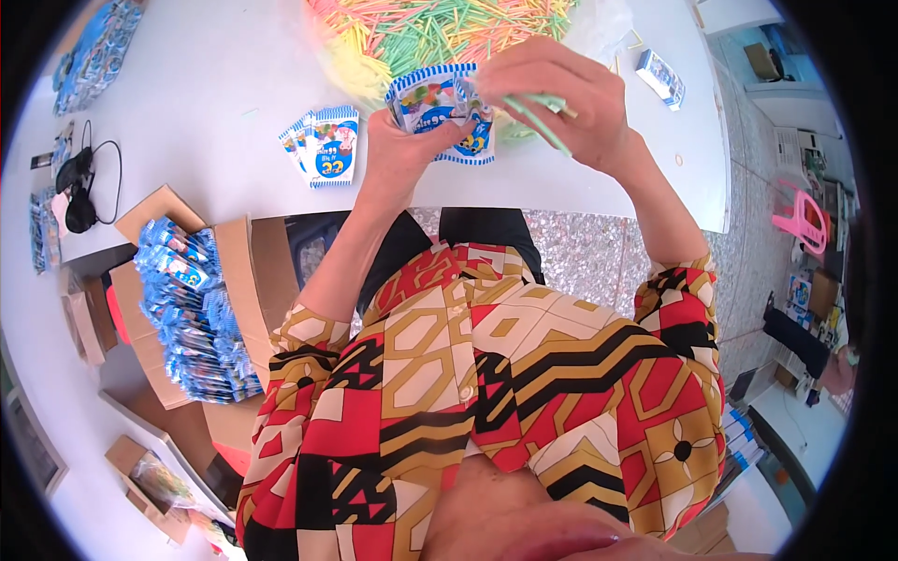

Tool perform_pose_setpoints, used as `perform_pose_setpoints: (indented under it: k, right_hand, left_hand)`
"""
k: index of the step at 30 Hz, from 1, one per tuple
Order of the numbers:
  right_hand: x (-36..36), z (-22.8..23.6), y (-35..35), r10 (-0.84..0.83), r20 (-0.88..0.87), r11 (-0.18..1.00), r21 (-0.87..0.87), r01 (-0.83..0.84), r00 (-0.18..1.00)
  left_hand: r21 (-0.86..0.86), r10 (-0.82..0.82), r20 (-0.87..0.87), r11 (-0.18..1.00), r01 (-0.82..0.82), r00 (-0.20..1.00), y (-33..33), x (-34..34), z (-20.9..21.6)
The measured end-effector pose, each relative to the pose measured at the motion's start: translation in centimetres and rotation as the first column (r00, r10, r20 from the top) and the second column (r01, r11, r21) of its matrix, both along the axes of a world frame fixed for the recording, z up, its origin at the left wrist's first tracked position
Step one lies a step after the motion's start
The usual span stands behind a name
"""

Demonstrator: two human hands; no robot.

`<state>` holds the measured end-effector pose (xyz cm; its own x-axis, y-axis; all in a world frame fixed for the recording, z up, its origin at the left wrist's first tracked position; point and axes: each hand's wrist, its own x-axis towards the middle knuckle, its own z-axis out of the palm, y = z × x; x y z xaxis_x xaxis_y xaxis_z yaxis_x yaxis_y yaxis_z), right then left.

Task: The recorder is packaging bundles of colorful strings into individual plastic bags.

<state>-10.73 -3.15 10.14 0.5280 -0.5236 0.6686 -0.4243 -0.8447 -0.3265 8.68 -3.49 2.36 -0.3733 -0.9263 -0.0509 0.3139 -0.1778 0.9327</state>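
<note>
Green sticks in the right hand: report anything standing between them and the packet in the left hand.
Nothing separate shows between the green sticks and the blue packet; the right hand itself is right at the packet's upper right corner.

blue-white packet [430,101]; pale green sticks [550,137] slanting, just beside it

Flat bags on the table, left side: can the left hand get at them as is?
Likely yes for reach: the flat bags lie just left of the left hand, with only bare tabletop between. But that hand is gripping another bag, so it would probably need to let go first.
</note>
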Motion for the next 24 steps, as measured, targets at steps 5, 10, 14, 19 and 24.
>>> perform_pose_setpoints:
  k: [5,10,14,19,24]
  right_hand:
    - [0.2,-0.5,0.4,0.095,-0.070,0.995,-0.007,-0.096,0.993]
    - [-0.2,-0.2,0.8,0.106,-0.009,0.967,0.235,-0.101,0.994]
    - [-0.5,0.1,1.0,-0.029,0.055,0.852,0.523,-0.004,0.998]
    - [-1.0,0.0,1.1,-0.248,0.038,0.626,0.769,0.130,0.968]
    - [-1.9,0.2,0.0,-0.266,-0.106,0.555,0.796,0.242,0.958]
  left_hand:
    - [0.038,-0.011,-0.001,0.999,0.011,1.000,0.2,0.4,0.1]
    - [0.009,-0.030,0.047,1.000,0.030,0.998,0.2,0.5,0.2]
    - [-0.098,-0.046,0.185,0.993,0.065,0.982,0.0,0.4,0.2]
    - [-0.150,-0.058,0.210,0.985,0.090,0.976,0.1,-0.4,0.2]
    - [-0.030,-0.088,0.184,0.995,0.095,0.979,-0.3,-0.9,0.5]
